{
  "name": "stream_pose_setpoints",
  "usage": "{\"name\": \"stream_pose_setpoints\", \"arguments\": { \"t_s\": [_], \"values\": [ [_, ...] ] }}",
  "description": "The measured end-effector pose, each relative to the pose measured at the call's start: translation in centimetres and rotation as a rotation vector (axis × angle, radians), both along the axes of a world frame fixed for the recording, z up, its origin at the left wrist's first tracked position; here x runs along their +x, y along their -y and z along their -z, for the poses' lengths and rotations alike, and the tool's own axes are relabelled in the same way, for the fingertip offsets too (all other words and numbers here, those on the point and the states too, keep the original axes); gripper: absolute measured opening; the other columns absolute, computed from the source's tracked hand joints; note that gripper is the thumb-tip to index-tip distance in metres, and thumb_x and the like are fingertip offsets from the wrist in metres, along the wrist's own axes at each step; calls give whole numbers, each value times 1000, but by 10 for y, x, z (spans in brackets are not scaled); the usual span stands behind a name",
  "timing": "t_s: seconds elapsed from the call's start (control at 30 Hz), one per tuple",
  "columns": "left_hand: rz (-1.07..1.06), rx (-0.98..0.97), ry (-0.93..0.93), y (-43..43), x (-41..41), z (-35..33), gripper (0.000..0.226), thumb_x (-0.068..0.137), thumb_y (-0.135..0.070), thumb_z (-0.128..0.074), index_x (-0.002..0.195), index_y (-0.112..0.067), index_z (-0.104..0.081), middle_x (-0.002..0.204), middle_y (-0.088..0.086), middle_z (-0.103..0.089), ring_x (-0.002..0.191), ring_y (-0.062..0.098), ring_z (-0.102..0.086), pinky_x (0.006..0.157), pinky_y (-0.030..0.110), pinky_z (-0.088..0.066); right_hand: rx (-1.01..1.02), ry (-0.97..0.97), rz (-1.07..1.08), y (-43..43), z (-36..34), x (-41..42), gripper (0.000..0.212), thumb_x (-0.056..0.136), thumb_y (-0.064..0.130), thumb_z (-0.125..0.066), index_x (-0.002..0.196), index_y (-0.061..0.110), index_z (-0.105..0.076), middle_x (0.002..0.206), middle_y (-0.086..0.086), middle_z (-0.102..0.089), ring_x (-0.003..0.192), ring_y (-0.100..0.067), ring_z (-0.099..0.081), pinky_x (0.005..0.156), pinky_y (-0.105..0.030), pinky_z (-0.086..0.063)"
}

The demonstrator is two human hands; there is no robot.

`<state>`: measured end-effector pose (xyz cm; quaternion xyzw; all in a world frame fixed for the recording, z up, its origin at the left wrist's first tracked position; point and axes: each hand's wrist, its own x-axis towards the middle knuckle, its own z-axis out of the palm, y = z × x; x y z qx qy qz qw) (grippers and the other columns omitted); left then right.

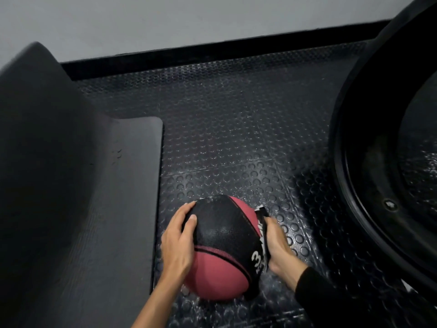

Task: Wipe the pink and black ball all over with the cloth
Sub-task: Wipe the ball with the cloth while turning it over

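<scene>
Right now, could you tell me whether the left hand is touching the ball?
Touching: the head view shows the left hand resting against the ball, thumb on its black panel.

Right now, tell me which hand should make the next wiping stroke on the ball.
Right. The right hand holds the cloth against the right side of the ball. The left hand has no cloth and rests spread on the ball's left side, so it likely serves better as the brace.

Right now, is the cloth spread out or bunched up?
Bunched up: the right hand grips the cloth as a narrow crumpled strip against the right side of the ball.
</scene>
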<state>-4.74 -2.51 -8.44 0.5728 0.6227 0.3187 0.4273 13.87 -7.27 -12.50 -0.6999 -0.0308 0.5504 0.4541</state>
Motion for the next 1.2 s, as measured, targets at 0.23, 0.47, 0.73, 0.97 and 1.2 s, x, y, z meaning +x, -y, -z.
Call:
{"name": "stream_pose_setpoints", "arguments": {
  "t_s": [0.23, 0.47, 0.73, 0.97, 1.2],
  "values": [
    [37, -125, -57, 0, 16, 5, 40, 97, -30, -32, 129, -31, -55, 136, -6, -55, 127, 17, -47, 106, 30, -34, 104, 642, -219, 32, -33, -3, 22, 100, 32, -36, 114, 23, -50, 108, 3, -58, 101, -19, -54, 86, -34, -38],
    [-81, -63, -255, 17, 18, -1, 50, 97, -44, -35, 145, -29, -36, 156, -4, -28, 144, 19, -23, 118, 41, -18, 501, 1170, -590, 54, -28, -68, 48, 99, 32, -23, 143, 14, -33, 152, 0, -33, 146, -12, -12, 119, -38, -8],
    [-86, -22, -241, 10, 26, 2, 50, 94, -47, -35, 139, -28, -45, 147, -6, -43, 137, 17, -34, 114, 45, -26, 229, 929, -461, -23, -39, -28, 26, 99, 23, -35, 113, 17, -56, 110, 0, -61, 98, -18, -56, 79, -30, -41],
    [-43, -47, -259, -2, 23, 5, 49, 94, -48, -35, 137, -28, -48, 144, -6, -47, 134, 21, -39, 110, 47, -30, 516, 1119, -698, 20, -41, -49, 42, 99, 30, -27, 133, 17, -47, 136, 4, -50, 132, -14, -39, 112, -36, -29],
    [-73, -48, -243, -5, 25, 6, 52, 90, -52, -34, 134, -29, -50, 141, -8, -50, 132, 21, -42, 108, 49, -33, 487, 1147, -670, 34, -45, -73, 44, 99, 30, -25, 138, 19, -42, 145, 7, -41, 139, -9, -27, 117, -34, -21]
  ]
}}
